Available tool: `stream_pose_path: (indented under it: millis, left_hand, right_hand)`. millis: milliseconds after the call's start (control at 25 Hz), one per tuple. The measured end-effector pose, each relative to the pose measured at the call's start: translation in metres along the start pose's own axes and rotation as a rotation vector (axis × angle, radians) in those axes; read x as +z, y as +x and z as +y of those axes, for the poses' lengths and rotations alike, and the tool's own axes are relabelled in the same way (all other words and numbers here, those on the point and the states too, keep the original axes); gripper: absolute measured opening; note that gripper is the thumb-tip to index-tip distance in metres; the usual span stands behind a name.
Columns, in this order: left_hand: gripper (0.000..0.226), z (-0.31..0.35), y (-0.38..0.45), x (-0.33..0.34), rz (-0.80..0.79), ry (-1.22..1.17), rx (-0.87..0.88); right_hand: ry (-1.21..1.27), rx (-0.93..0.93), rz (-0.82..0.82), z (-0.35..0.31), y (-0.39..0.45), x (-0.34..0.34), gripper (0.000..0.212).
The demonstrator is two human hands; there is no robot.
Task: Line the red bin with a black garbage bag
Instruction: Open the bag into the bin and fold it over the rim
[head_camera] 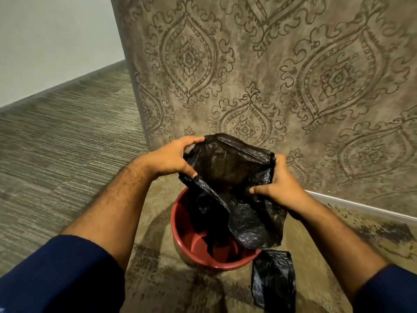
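A round red bin [180,242] stands on the floor below my hands. Above it I hold a black garbage bag [228,168] with its mouth spread wide. My left hand [171,158] grips the bag's left rim, thumb inside the opening. My right hand [279,184] grips the right rim. The bag's lower part hangs down into the bin, and part of it drapes over the bin's right edge. The red bottom of the bin still shows beside the plastic.
A second, folded black bag [274,279] lies on the floor just right of the bin. A patterned wall [270,75] rises right behind the bin, with a white baseboard [361,206]. Striped carpet [56,143] stretches to the left.
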State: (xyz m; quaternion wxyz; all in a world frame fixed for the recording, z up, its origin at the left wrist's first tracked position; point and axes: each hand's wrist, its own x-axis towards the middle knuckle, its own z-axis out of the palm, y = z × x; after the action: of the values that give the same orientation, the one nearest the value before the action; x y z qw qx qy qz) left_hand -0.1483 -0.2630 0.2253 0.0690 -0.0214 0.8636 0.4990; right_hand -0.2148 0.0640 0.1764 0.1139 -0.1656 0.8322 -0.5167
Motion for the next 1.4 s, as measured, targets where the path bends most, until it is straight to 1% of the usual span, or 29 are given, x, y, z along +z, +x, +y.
stream_pose_path:
  millis: [120, 240, 320, 400, 480, 520, 600, 680, 760, 840, 960, 1000, 1120, 1200, 1280, 1360, 1400]
  left_hand:
    - [0.118, -0.019, -0.004, 0.018, -0.091, 0.052, -0.146]
    - [0.121, -0.044, -0.012, 0.032, -0.154, 0.058, -0.245]
    - [0.119, -0.059, -0.017, 0.039, -0.171, 0.023, -0.294]
    - [0.117, -0.073, -0.022, 0.045, -0.158, -0.011, -0.331]
    - [0.115, -0.087, -0.024, 0.054, -0.120, -0.032, -0.356]
    - [0.114, -0.092, -0.023, 0.057, -0.081, -0.049, -0.355]
    - [0.106, -0.102, -0.017, 0.060, 0.032, -0.103, -0.339]
    - [0.093, -0.105, -0.008, 0.064, 0.160, -0.218, -0.342]
    - [0.079, -0.105, 0.002, 0.068, 0.271, -0.322, -0.337]
    - [0.076, -0.108, 0.015, 0.072, 0.360, -0.311, -0.319]
    - [0.094, -0.110, 0.033, 0.078, 0.346, -0.240, -0.287]
    - [0.101, -0.110, 0.038, 0.081, 0.325, -0.200, -0.273]
    - [0.118, -0.109, 0.052, 0.085, 0.270, -0.002, -0.223]
    - [0.125, -0.108, 0.061, 0.083, 0.232, 0.068, -0.224]
    - [0.124, -0.108, 0.070, 0.080, 0.201, 0.087, -0.222]
    - [0.112, -0.111, 0.074, 0.079, 0.174, 0.115, -0.201]
    - [0.103, -0.114, 0.074, 0.079, 0.158, 0.124, -0.201]
  right_hand:
    - [0.008, 0.072, -0.048, 0.014, -0.006, 0.004, 0.099]
    - [0.100, 0.189, -0.068, 0.029, -0.018, 0.005, 0.106]
    - [0.141, 0.250, 0.000, 0.043, -0.029, 0.005, 0.099]
    - [0.179, 0.256, 0.107, 0.062, -0.045, 0.006, 0.082]
    - [0.244, 0.229, 0.207, 0.081, -0.059, 0.007, 0.061]
    - [0.303, 0.218, 0.231, 0.089, -0.062, 0.006, 0.054]
    - [0.406, 0.225, 0.251, 0.101, -0.060, 0.003, 0.048]
    - [0.421, 0.231, 0.244, 0.108, -0.052, -0.002, 0.047]
    - [0.323, 0.191, 0.218, 0.113, -0.042, -0.003, 0.047]
    - [0.149, 0.133, 0.186, 0.112, -0.027, 0.000, 0.048]
    - [-0.110, 0.072, 0.108, 0.099, 0.001, 0.007, 0.058]
    - [-0.171, 0.061, 0.093, 0.094, 0.010, 0.010, 0.057]
    - [-0.326, 0.052, 0.074, 0.086, 0.033, 0.020, 0.045]
    - [-0.323, 0.126, 0.079, 0.086, 0.043, 0.026, 0.041]
    - [-0.242, 0.206, 0.111, 0.089, 0.053, 0.030, 0.037]
    - [-0.166, 0.258, 0.120, 0.094, 0.062, 0.030, 0.030]
    - [-0.125, 0.279, 0.094, 0.097, 0.065, 0.030, 0.029]
